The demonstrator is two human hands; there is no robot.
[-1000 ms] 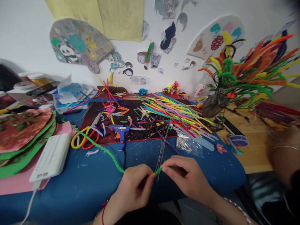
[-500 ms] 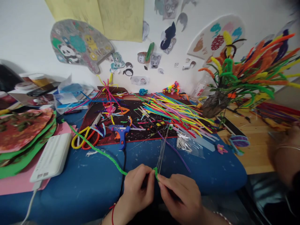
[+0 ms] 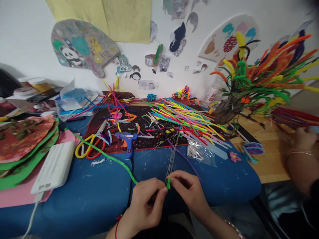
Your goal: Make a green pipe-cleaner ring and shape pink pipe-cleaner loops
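Observation:
A long green pipe cleaner (image 3: 114,161) runs from the left of the table into my left hand (image 3: 147,202), whose thumb and forefinger pinch it close to its bent end. My right hand (image 3: 190,191) pinches the short folded tip of the same pipe cleaner, thumb against forefinger. Both hands are close together above the table's front edge. Several thin metal wires (image 3: 172,154) lie just behind my fingertips, pointing away from me. A purple pipe cleaner (image 3: 188,160) lies beyond my right hand.
A blue glue gun (image 3: 129,142) and scissors (image 3: 86,149) lie left of centre. Coloured pipe cleaners (image 3: 189,118) are heaped at the back. A white power bank (image 3: 53,167) sits on the left. Another person's hand (image 3: 302,141) is at the far right, near a vase of pipe-cleaner stems (image 3: 229,108).
My right hand has moved up and slightly in, from below the bent green end to its upper side. The tip now points upward. My left hand has hardly moved.

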